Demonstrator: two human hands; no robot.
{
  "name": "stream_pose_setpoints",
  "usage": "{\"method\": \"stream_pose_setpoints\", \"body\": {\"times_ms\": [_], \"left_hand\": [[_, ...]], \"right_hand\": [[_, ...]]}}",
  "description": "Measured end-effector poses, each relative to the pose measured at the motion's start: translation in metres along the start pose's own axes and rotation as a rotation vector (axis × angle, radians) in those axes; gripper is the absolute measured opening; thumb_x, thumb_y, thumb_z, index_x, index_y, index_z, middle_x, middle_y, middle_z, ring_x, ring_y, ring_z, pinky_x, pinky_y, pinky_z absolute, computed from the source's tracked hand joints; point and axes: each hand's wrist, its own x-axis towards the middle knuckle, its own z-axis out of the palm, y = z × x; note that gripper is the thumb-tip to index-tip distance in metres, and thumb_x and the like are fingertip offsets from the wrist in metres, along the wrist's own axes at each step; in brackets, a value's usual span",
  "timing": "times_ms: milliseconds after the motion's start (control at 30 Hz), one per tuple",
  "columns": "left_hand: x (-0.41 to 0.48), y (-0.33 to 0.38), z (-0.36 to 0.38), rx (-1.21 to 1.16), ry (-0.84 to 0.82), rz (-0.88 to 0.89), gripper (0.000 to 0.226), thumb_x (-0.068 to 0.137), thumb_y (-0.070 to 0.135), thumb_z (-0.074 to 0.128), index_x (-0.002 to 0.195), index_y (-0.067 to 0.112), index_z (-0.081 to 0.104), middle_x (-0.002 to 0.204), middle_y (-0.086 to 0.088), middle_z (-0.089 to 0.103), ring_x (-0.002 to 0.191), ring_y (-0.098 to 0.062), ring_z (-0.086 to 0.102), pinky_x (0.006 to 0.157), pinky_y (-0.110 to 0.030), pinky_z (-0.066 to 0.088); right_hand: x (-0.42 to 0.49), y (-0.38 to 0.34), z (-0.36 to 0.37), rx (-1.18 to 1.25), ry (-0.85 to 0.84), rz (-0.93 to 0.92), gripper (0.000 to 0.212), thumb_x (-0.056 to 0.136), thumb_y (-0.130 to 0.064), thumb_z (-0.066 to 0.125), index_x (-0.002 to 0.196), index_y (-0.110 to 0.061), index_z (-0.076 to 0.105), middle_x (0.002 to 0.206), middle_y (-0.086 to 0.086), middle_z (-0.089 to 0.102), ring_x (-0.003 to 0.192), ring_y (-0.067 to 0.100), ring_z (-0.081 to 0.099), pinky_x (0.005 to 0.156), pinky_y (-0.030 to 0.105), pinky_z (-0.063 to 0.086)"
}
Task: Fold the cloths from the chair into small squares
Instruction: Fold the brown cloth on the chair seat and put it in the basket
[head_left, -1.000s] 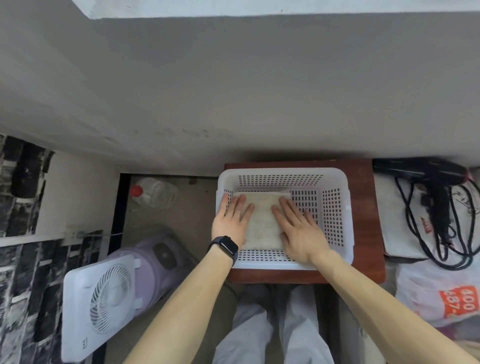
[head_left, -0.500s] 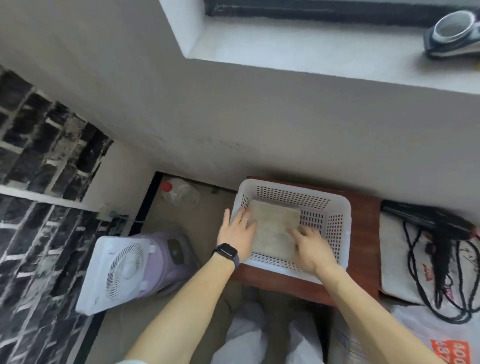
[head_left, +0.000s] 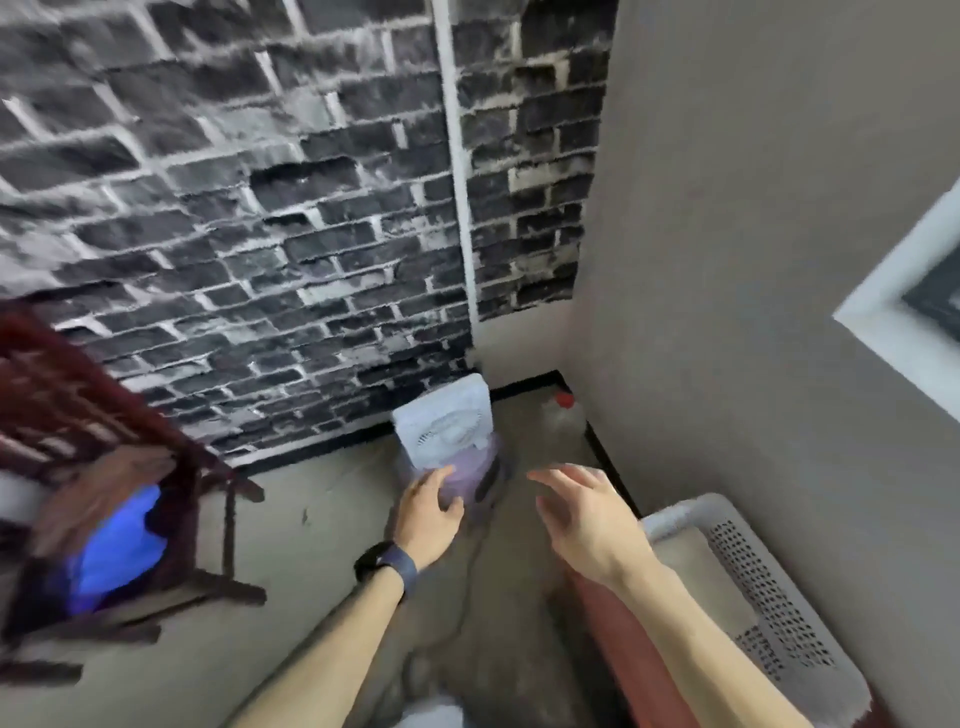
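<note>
Vs 0.5 s ago: the view has swung hard left and the whole frame is motion-blurred. Both hands have come off the white perforated basket (head_left: 769, 597) and now hang in the air over the floor, holding nothing. L hand (head_left: 428, 506), w/ a black smartwatch (head_left: 387, 564) on the wrist, is palm down, fingers loosely together and slightly bent, thumb out to the side. R hand (head_left: 587, 519) is also palm down, fingers spread apart and gently curved. The hands are near each other, not touching.

The basket now shows at lower right, on the red-brown table (head_left: 613, 623) against the grey wall. A strip of tabletop shows along the basket's left side. The pale folded cloth (head_left: 691, 577) lies flat on the basket floor as before, now w/ no hand on it.

New in view: a dark wooden chair (head_left: 62, 395) at far left, in front of the black brick wall. On it are a bright blue cloth (head_left: 122, 551) and a brownish cloth (head_left: 104, 483) just above, touching it. Both are too smeared to tell their shape.

The white box fan (head_left: 447, 423), purple appliance (head_left: 467, 475) just beside it and clear bottle w/ red cap (head_left: 561, 415) now sit mid-frame, in the floor corner where the brick wall meets the grey wall.

Writing: the fan face is too blurred to read.
</note>
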Motion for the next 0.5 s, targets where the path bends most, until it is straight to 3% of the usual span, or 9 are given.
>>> {"method": "stream_pose_setpoints", "body": {"times_ms": [100, 167, 233, 300, 400, 500], "left_hand": [[-0.032, -0.055, -0.076, -0.054, 0.234, -0.094, 0.044, 0.091, 0.023, 0.061, 0.135, 0.023, 0.055, 0.132, -0.001, 0.060, 0.124, -0.024, 0.053, 0.098, -0.027, 0.040], [-0.061, -0.096, -0.123, -0.095, 0.359, -0.165, 0.046, 0.091, 0.024, 0.061, 0.137, 0.023, 0.054, 0.133, -0.001, 0.060, 0.124, -0.023, 0.054, 0.100, -0.028, 0.041], [-0.094, -0.138, -0.165, -0.157, 0.488, -0.238, 0.046, 0.089, 0.029, 0.058, 0.135, 0.027, 0.055, 0.132, 0.000, 0.061, 0.123, -0.023, 0.055, 0.100, -0.029, 0.042], [-0.128, -0.185, -0.201, -0.225, 0.607, -0.303, 0.043, 0.087, 0.032, 0.057, 0.130, 0.032, 0.057, 0.127, 0.002, 0.065, 0.116, -0.022, 0.060, 0.097, -0.027, 0.044], [-0.178, -0.255, -0.248, -0.313, 0.714, -0.410, 0.042, 0.089, 0.018, 0.064, 0.131, 0.021, 0.060, 0.126, 0.000, 0.066, 0.112, -0.020, 0.062, 0.093, -0.018, 0.041], [-0.221, -0.327, -0.295, -0.305, 0.778, -0.515, 0.046, 0.087, 0.027, 0.062, 0.132, 0.026, 0.058, 0.120, -0.001, 0.068, 0.109, -0.020, 0.063, 0.095, -0.029, 0.048]], "right_hand": [[0.040, -0.086, 0.007, -0.046, -0.054, -0.250, 0.039, 0.092, -0.031, 0.046, 0.126, -0.028, 0.065, 0.125, -0.005, 0.065, 0.120, 0.026, 0.056, 0.100, 0.032, 0.046], [0.055, -0.152, 0.017, -0.064, -0.108, -0.411, 0.036, 0.094, -0.028, 0.052, 0.128, -0.027, 0.064, 0.130, -0.005, 0.062, 0.124, 0.023, 0.051, 0.100, 0.030, 0.042], [0.060, -0.216, 0.036, -0.041, -0.158, -0.547, 0.035, 0.093, -0.023, 0.058, 0.127, -0.025, 0.064, 0.128, -0.004, 0.064, 0.119, 0.024, 0.055, 0.095, 0.030, 0.044], [0.058, -0.279, 0.062, 0.006, -0.229, -0.640, 0.038, 0.092, -0.030, 0.052, 0.127, -0.024, 0.065, 0.128, -0.005, 0.064, 0.117, 0.023, 0.056, 0.097, 0.031, 0.045], [0.050, -0.364, 0.111, 0.037, -0.322, -0.771, 0.034, 0.095, -0.031, 0.057, 0.128, -0.026, 0.064, 0.130, -0.006, 0.062, 0.120, 0.016, 0.052, 0.100, 0.020, 0.036], [0.046, -0.437, 0.160, 0.043, -0.384, -0.856, 0.032, 0.095, -0.029, 0.061, 0.127, -0.030, 0.062, 0.128, -0.013, 0.062, 0.118, 0.011, 0.054, 0.100, 0.015, 0.033]]}}
